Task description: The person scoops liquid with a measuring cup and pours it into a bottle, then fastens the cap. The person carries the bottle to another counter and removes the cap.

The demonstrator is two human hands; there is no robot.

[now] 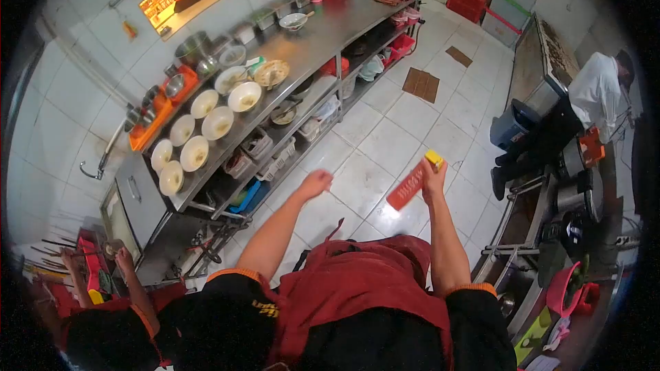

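Note:
My right hand [433, 177] is closed around a red packet with white lettering and a yellow end [405, 189]. The yellow end sticks out above my fingers, and the red part points down to the left over the floor. I cannot make out what the packet contains. My left hand [317, 184] is loosely curled in front of me with nothing visible in it. It is apart from the steel counter [313, 38] on my left. Several pale bowls [218, 123] with a little food in them stand in rows on that counter.
A co-worker's hands [124, 261] are at the lower left. Another person in a white top [597, 93] stands at the right beside a blue bin [514, 124]. Brown cardboard [421, 84] lies on the tiled floor [357, 178]. Shelves with baskets [258, 144] run under the counter.

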